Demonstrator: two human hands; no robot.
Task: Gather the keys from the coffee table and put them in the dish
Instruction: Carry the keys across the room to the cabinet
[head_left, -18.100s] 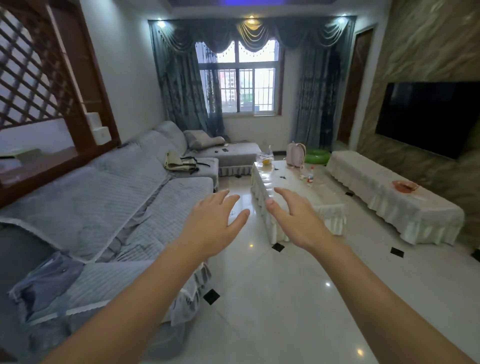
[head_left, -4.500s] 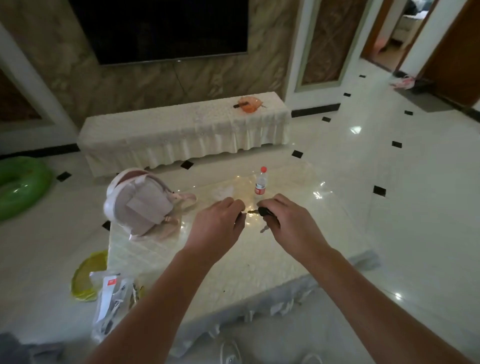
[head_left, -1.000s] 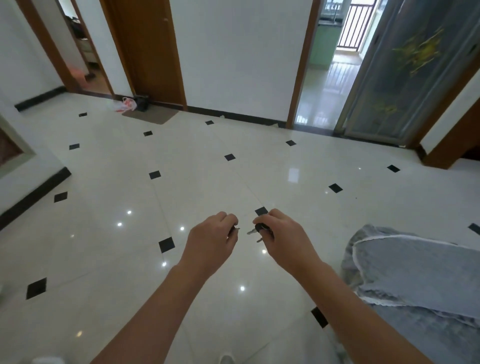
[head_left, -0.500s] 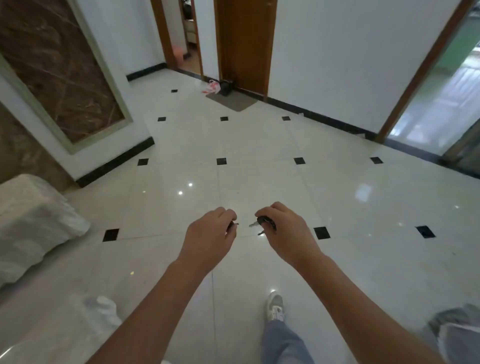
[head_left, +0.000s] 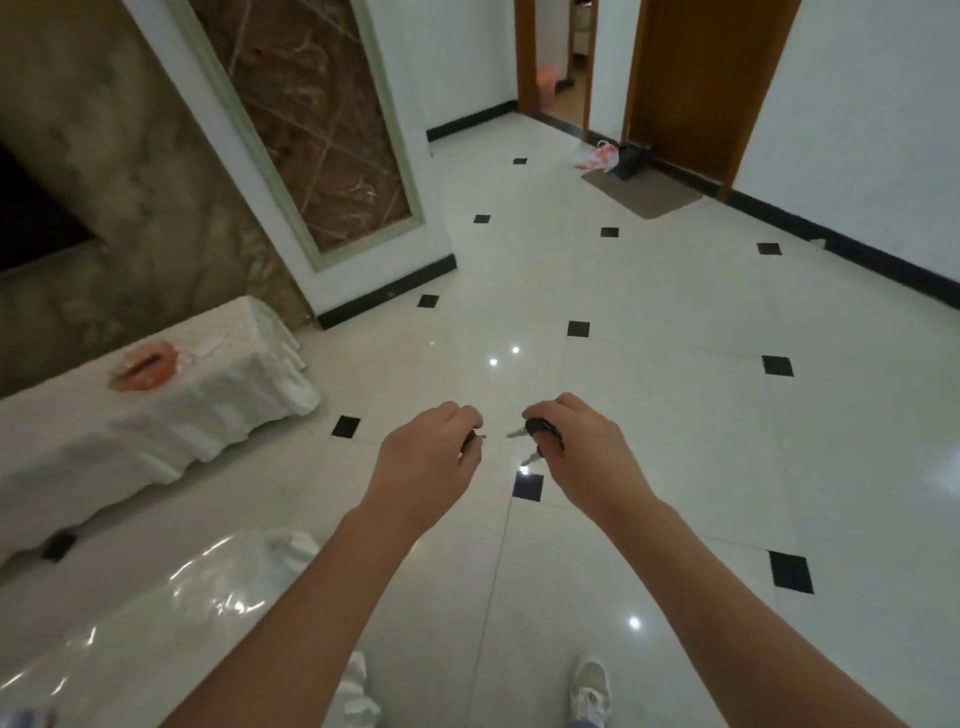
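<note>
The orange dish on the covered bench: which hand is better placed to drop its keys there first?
Probably the left hand: it holds a key and is nearer the orange dish on the covered bench. The right hand, holding the black-fob keys, is farther.

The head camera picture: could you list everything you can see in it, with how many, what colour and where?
dish: one, orange-pink, on the covered bench at left
bench: one, draped in white cloth, along the marble wall at left
coffee table: one, glossy white top, lower left corner
television: one, black, on the wall at far left, partly cut off
doormat: one, brown, on the floor before the wooden door
plastic bag: one, white and red, beside the doormat
floor: white tiles with small black squares
shoe: one, white, bottom edge
keys: dark-headed bunch in the right hand; another key tip shows at the left hand
left hand: closed on a key, centre
right hand: closed on the keys, centre
</note>
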